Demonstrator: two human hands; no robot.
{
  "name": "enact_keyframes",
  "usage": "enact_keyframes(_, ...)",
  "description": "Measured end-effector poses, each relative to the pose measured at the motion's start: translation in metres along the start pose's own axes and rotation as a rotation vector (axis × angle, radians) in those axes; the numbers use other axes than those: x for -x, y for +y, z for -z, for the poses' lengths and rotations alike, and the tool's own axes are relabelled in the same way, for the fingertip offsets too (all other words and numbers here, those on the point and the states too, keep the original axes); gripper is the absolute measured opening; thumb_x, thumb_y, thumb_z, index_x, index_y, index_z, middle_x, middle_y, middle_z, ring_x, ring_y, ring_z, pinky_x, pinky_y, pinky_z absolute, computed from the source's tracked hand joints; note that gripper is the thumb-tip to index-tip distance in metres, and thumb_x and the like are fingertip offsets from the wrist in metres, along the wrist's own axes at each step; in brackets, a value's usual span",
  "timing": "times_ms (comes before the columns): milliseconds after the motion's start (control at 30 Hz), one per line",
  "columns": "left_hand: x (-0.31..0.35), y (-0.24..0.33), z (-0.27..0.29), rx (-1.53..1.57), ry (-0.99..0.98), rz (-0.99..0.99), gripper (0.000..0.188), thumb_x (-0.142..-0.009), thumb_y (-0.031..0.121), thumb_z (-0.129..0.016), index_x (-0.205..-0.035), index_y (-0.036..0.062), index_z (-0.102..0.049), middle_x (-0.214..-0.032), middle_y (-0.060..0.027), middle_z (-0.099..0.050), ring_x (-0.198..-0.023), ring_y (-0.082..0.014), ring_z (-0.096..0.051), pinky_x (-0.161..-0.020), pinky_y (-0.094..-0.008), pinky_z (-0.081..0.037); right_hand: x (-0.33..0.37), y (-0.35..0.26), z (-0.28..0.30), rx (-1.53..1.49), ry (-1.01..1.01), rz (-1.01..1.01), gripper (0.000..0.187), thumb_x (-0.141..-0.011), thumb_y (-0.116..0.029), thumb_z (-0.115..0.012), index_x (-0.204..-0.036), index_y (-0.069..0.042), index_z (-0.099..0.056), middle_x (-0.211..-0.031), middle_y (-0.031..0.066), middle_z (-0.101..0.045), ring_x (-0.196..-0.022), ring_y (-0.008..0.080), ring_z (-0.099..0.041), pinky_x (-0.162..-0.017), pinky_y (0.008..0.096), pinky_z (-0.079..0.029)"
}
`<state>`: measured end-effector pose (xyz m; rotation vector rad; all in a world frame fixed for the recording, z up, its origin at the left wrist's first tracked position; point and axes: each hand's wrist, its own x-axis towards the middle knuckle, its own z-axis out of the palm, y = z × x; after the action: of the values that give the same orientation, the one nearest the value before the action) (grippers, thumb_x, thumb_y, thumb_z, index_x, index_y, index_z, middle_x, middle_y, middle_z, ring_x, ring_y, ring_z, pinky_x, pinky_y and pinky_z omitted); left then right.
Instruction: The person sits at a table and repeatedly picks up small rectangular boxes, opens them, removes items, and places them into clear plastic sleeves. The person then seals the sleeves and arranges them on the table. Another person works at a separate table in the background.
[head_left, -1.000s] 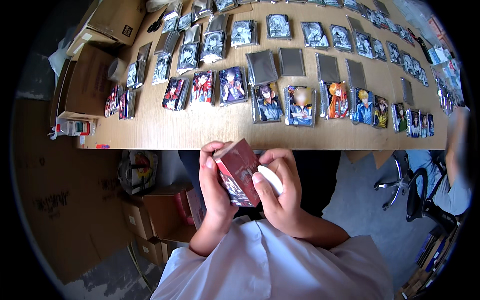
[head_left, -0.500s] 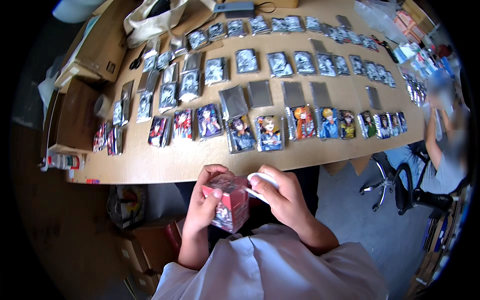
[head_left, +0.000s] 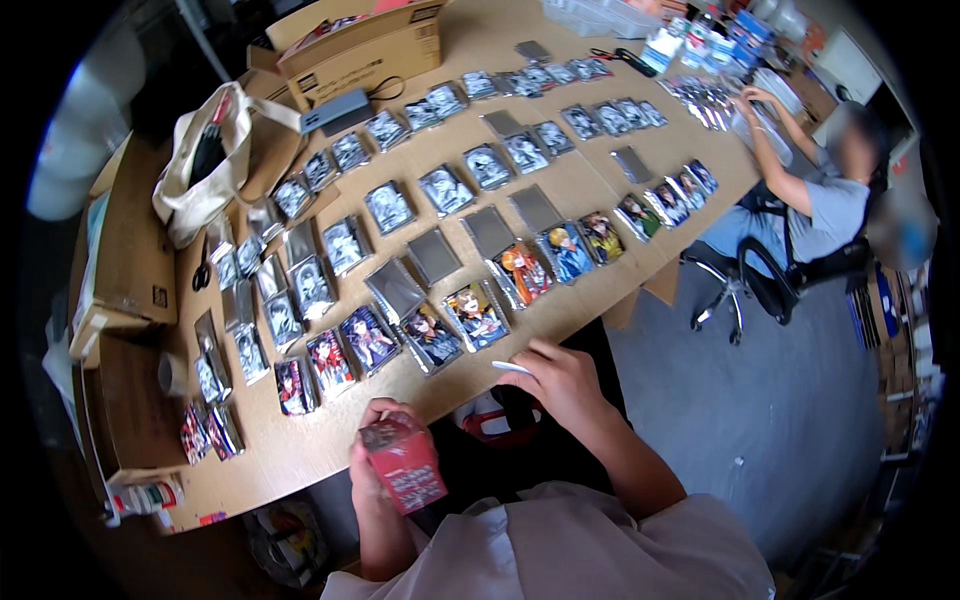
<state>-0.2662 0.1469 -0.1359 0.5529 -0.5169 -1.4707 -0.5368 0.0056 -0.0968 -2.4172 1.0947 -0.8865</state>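
A small red printed cardboard box [head_left: 408, 474] is tilted in my left hand [head_left: 366, 470], whose fingers wrap round its left side, in front of the table's near edge. My right hand [head_left: 568, 385] is apart from the box, to its right and a little higher. It pinches a small white flat tool [head_left: 512, 367] whose tip points left; most of the tool is hidden by the fingers. Closest beyond that hand lies a coloured character card pack [head_left: 474, 315] in a clear sleeve.
Rows of grey-and-white picture packs [head_left: 388, 206] and silvery packs cover the wooden table [head_left: 300, 440]. Cardboard boxes [head_left: 130, 250], a canvas bag [head_left: 205, 165] and scissors [head_left: 201, 268] are at left. Another person [head_left: 835, 190] sits at right by an office chair [head_left: 770, 280].
My view has swung to the right. The white tool has come away from the box with my right hand. The box has moved lower left and turned to show a plain red printed side.
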Motion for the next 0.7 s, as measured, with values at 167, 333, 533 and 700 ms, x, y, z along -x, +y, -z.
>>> enact_keyframes(167, -0.012, -0.003, 0.02, 0.11, 0.028, -0.035, 0.067, -0.098, 0.064, -0.062, -0.137, 0.0113, -0.051, -0.116, -0.0176, -0.058, -0.088, -0.0321, -0.067, -0.062, -0.0483, -0.06, 0.018, 0.03, -0.006, 0.221, 0.109, 0.038, 0.023, -0.084, -0.004, -0.081, -0.106, -0.006, -0.079, -0.101, 0.0067, -0.065, -0.09, 0.0265, -0.071, -0.076, 0.0376, -0.06)
enact_keyframes(333, -0.016, -0.011, 0.0, 0.197, 0.051, -0.091, 0.067, -0.101, 0.065, -0.056, -0.142, 0.013, -0.05, -0.121, -0.017, -0.057, -0.094, -0.0322, -0.067, -0.068, -0.0477, -0.06, 0.022, 0.042, -0.012, 0.301, 0.078, -0.08, 0.046, -0.09, 0.007, -0.065, -0.134, -0.005, -0.071, -0.124, 0.0129, -0.061, -0.111, 0.0343, -0.062, -0.094, 0.0442, -0.057)
enact_keyframes(533, 0.009, -0.044, -0.028, 0.26, 0.047, -0.2, 0.066, -0.103, 0.064, -0.054, -0.144, 0.0117, -0.049, -0.125, -0.0179, -0.057, -0.102, -0.0327, -0.065, -0.07, -0.0474, -0.059, 0.02, 0.038, -0.012, 0.128, 0.145, -0.095, 0.054, -0.085, 0.01, -0.063, -0.137, 0.001, -0.065, -0.135, 0.0173, -0.056, -0.116, 0.0366, -0.061, -0.1, 0.045, -0.054)
enact_keyframes(700, 0.027, -0.063, -0.037, -0.104, 0.298, -0.318, 0.067, -0.099, 0.061, -0.064, -0.139, 0.0084, -0.049, -0.121, -0.017, -0.061, -0.099, -0.0292, -0.068, -0.078, -0.0463, -0.06, 0.04, 0.001, 0.001, -0.184, 0.289, -0.103, 0.025, -0.091, 0.007, -0.067, -0.115, 0.001, -0.071, -0.115, 0.018, -0.063, -0.099, 0.0324, -0.069, -0.083, 0.0383, -0.057)
